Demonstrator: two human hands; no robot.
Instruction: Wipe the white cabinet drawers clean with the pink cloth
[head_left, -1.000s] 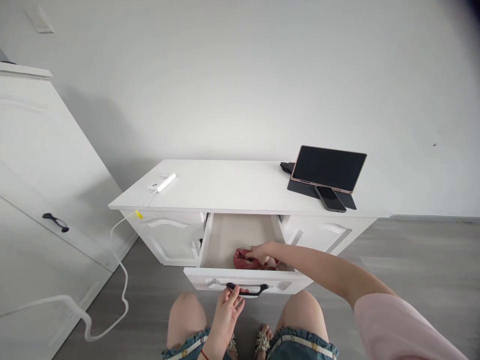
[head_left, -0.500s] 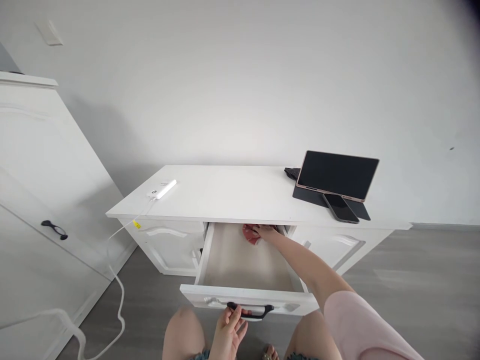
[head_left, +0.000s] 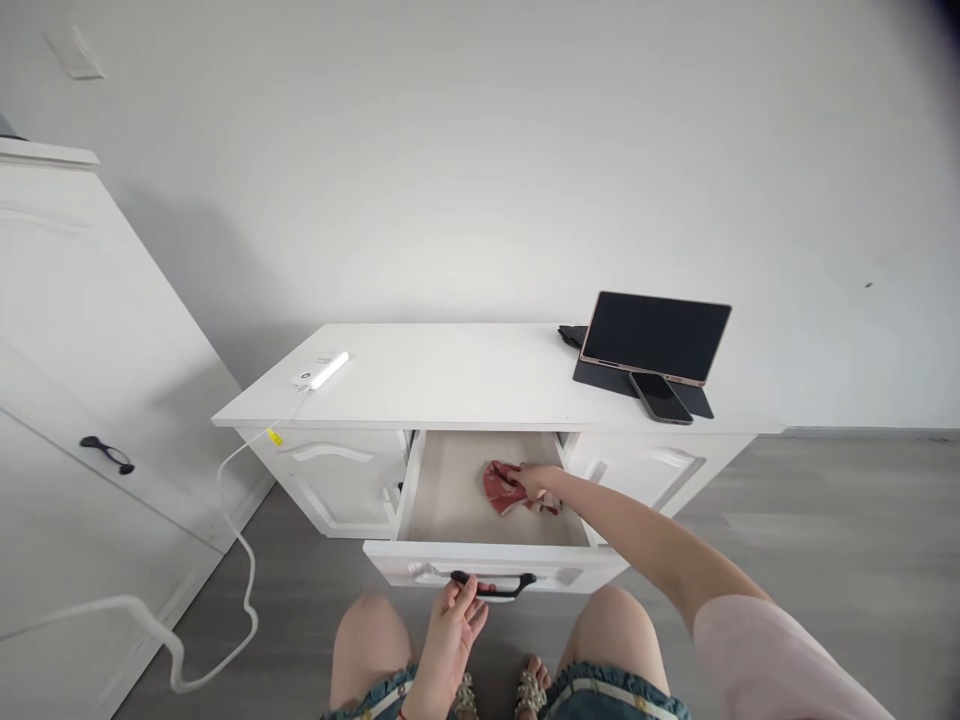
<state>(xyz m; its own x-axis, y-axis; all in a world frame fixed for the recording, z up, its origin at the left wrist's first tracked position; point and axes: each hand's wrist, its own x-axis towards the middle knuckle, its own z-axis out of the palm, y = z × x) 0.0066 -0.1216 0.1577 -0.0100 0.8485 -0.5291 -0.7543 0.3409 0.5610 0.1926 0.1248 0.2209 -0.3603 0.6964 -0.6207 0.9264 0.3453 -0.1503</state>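
A white drawer is pulled out from the middle of a white cabinet. Inside it, on the right half of the bottom, my right hand presses on a crumpled red patterned cloth, fingers closed on the fabric. Part of the cloth spreads out to the left of my fingers and part shows under the palm. At the drawer front, my left hand has its fingers hooked round the left end of the black handle.
A black-screened tablet leans on the cabinet top, with a phone before it and a dark folded item behind. At left lies a white power strip with a trailing cord. A tall white cabinet stands left.
My right hand has moved the red cloth from the back of the drawer toward the front. My left hand keeps its hold on the handle. The view has shifted slightly.
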